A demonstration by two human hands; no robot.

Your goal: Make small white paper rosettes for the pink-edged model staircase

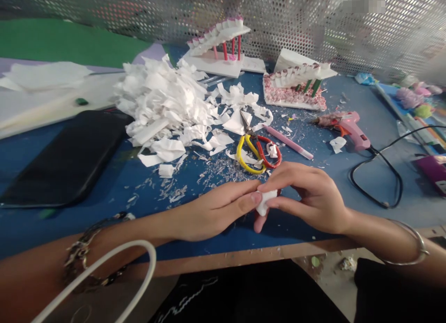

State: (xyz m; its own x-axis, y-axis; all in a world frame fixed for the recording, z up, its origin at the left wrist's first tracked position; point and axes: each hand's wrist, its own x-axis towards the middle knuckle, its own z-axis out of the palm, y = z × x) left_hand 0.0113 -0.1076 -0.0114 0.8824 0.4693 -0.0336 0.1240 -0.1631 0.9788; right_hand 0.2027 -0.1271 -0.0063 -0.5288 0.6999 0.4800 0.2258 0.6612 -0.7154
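Near the table's front edge, both my hands pinch one small white piece [266,203], which looks like folded paper or foam. My left hand [219,209] has its thumb pressed on the piece's left side, with fingers beneath it. From the other side, my right hand [313,197] grips it between thumb and fingertips. Just beyond my hands lie scissors [259,151] with one yellow and one red handle, blades pointing away. A pink pen-like stick [288,141] rests to their right. The large heap of white paper scraps [167,104] spreads behind and to the left.
A dark phone-like slab [69,158] lies at left. Two white models on posts stand at the back, one with red posts [219,44], one with green posts [299,81]. A pink glue gun [348,128] with a black cable [400,174] is at right, and a white cable [139,244] loops in front.
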